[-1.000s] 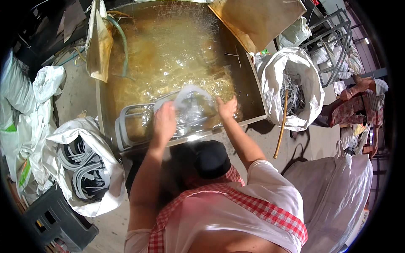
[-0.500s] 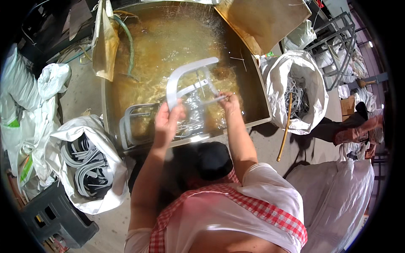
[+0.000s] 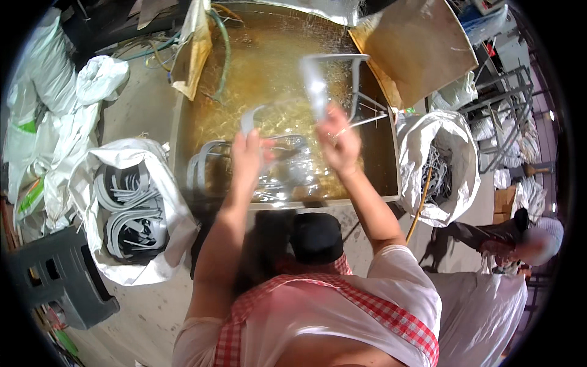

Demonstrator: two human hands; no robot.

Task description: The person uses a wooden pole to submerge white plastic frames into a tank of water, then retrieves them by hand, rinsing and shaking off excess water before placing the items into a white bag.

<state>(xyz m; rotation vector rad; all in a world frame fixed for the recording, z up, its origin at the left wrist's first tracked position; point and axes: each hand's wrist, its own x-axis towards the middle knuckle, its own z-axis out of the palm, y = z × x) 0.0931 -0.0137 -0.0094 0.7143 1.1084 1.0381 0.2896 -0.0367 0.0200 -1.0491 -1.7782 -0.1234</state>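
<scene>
Over a tank of brownish water point(image 3: 269, 67), both my hands are raised and closed. My left hand point(image 3: 247, 160) grips a curved grey plastic strip point(image 3: 249, 117), its bent end standing above the fingers. Farther right, my right hand point(image 3: 340, 139) holds an angular grey plastic frame point(image 3: 315, 82), blurred by motion. Thin pale rods stick out to the right of that hand; whether they are joined to the frame I cannot tell. More curved grey plastic parts point(image 3: 202, 162) lie at the tank's near left, partly in the water.
A white sack point(image 3: 177, 244) of bent grey strips stands left of the tank. On the right, another sack point(image 3: 461, 189) holds thin grey scraps and a stick point(image 3: 419, 205). A brown board point(image 3: 422, 55) leans at the far right corner. A person point(image 3: 507, 241) is at the right.
My hands have moved apart. The right one has carried the angular grey frame right and away from me, while the left keeps a separate curved strip. The head view has shifted slightly.
</scene>
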